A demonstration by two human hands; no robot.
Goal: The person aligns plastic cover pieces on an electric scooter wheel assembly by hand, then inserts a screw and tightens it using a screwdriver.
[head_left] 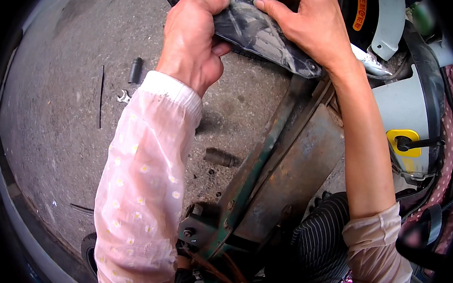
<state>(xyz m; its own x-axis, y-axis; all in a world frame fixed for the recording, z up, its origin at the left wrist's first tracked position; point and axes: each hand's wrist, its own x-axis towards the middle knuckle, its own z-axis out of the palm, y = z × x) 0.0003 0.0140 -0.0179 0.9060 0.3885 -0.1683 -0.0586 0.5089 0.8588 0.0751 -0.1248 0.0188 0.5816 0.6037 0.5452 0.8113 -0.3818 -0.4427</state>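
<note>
While both hands gripped it, the glossy black moulded plastic panel [263,33] lay at the top middle of the view, held above the concrete and against the underside of what looked like a scooter body. Its long axis ran from upper left down to lower right, and its narrower end, with a round mounting eye, pointed down and right toward the rusty frame. The left hand [193,40] was closed on the panel's left edge, thumb under and fingers curled over the top; the right hand [306,28] lay flatter, fingers spread along the upper face and pressing it, only partly closed. By my judgement the step in hand was seating or freeing this panel at its upper mount, where a dark hole showed at the top edge; the next move would call for a steady two-handed hold and lining the eyes up with their fixings, though whether it was going on or coming off I could not tell. Just below ran a green-painted, rust-stained metal stand [266,159]. Beside the right forearm sat a pale grey body shell [402,107]. Well apart on the grey concrete floor [58,132] lay a black cylindrical socket [135,70], a small silver spanner [123,96] and a rusty cylindrical socket [220,157].
</note>
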